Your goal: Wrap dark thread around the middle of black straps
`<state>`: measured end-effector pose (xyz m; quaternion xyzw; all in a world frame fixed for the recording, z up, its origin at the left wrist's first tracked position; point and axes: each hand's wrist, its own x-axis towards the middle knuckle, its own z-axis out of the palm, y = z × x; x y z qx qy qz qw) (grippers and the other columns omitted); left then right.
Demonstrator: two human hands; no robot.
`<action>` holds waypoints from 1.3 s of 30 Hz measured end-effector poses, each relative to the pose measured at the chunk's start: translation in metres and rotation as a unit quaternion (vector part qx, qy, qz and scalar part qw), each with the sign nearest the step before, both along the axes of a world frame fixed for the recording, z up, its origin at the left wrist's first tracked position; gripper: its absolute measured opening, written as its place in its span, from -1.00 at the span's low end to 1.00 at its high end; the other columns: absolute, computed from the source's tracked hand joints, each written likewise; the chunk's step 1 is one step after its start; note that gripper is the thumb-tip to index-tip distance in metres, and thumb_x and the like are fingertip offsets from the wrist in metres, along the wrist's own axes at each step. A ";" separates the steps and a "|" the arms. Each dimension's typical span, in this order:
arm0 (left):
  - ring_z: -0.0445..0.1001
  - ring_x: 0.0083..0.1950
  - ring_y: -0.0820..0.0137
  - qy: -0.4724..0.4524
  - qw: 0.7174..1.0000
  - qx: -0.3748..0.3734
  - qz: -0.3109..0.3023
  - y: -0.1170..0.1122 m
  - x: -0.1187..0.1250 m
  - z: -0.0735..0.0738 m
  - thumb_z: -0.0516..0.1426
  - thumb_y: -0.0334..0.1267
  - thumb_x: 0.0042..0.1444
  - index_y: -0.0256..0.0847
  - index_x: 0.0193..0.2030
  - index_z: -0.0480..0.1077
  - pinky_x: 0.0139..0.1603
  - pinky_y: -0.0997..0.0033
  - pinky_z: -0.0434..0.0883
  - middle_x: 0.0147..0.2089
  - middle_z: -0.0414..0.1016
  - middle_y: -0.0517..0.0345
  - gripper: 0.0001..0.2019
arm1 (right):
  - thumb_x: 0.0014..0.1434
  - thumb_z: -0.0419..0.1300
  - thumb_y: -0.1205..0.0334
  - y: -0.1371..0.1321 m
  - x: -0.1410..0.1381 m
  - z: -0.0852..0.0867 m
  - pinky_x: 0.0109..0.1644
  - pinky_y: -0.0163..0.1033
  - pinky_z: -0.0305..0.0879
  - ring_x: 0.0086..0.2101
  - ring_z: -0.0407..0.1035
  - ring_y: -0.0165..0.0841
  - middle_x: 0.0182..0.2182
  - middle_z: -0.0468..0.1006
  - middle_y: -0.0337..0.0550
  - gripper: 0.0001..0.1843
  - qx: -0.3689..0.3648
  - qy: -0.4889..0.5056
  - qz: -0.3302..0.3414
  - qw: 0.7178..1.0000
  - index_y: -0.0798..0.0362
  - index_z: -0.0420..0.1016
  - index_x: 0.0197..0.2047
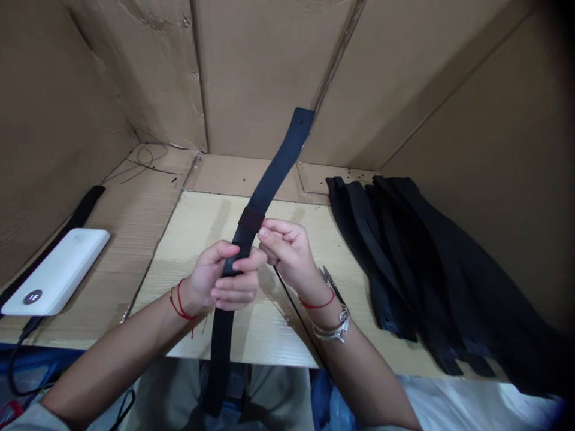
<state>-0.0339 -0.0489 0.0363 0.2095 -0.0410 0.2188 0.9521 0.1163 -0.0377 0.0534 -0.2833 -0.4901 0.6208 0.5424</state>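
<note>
A long black strap [278, 167] with a small hole near its far end runs upright through the middle of the head view. My left hand [233, 275] is wrapped around it below a dark brown ribbed band [251, 220] that encircles the strap. The strap's lower end hangs past the table edge over my lap. My right hand [287, 248] is closed in a pinch at the band's right edge; what sits between thumb and finger is too small to make out. A thin black cord [291, 299] shows below this hand and runs down behind the right forearm.
A pile of black straps [404, 257] covers the right side. Small scissors [331, 284] lie partly behind my right wrist. On the left rest a white power bank [58, 269] with a cable and loose dark thread [146, 158]. Cardboard walls [278, 72] enclose the table.
</note>
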 end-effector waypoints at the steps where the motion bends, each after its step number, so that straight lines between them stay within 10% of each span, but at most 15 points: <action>1: -0.16 -0.82 0.64 0.013 1.000 0.016 -0.014 0.000 -0.001 0.001 0.15 -0.09 0.10 -0.17 -0.52 0.15 -0.85 0.70 -0.01 -0.76 0.01 0.40 -0.68 | 0.06 0.39 0.11 0.000 0.001 0.000 -0.63 -0.39 -0.22 -0.69 -0.14 -0.62 -0.71 0.16 -0.46 -0.78 0.002 -0.004 -0.004 1.000 0.09 0.55 -0.36; 12: 0.19 -0.66 0.57 0.183 0.948 0.158 0.207 -0.003 0.016 0.007 0.05 0.31 0.14 -0.20 -0.32 0.29 -0.60 0.57 0.35 -0.59 0.25 0.33 -0.47 | 0.06 0.38 0.05 0.005 0.002 -0.001 -0.66 -0.42 -0.17 -0.73 -0.07 -0.62 -0.76 0.16 -0.47 -0.71 0.015 -0.019 -0.083 0.996 0.10 0.49 -0.43; 19: 0.41 -0.44 0.50 0.255 0.879 0.144 0.377 -0.004 0.019 0.009 0.19 0.00 0.21 -0.24 -0.19 0.36 -0.33 0.48 0.49 -0.40 0.43 0.21 -0.69 | 0.06 0.37 0.05 0.002 -0.001 0.000 -0.73 -0.45 -0.01 -0.76 0.03 -0.58 -0.76 0.19 -0.47 -0.72 0.007 -0.020 -0.092 0.995 0.09 0.48 -0.42; 32: -0.08 -0.73 0.64 0.165 0.964 -0.026 0.208 0.008 0.010 0.006 -0.17 0.06 0.37 -0.28 -0.50 0.27 -0.77 0.70 0.10 -0.66 -0.01 0.38 -0.45 | -0.01 0.42 0.07 0.009 -0.004 -0.003 -0.59 -0.42 0.19 -0.67 0.25 -0.54 -0.68 0.49 -0.28 -0.73 -0.008 -0.073 -0.067 0.995 0.09 0.54 -0.44; 39: -0.14 -0.73 0.66 0.088 0.982 -0.012 0.165 0.008 0.003 0.008 0.03 0.01 0.27 -0.28 -0.49 0.27 -0.77 0.74 0.12 -0.66 -0.03 0.42 -0.57 | -0.01 0.41 0.06 0.005 -0.002 0.003 -0.67 -0.43 -0.06 -0.70 0.04 -0.59 -0.74 0.34 -0.36 -0.70 0.011 -0.109 -0.091 0.990 0.11 0.50 -0.51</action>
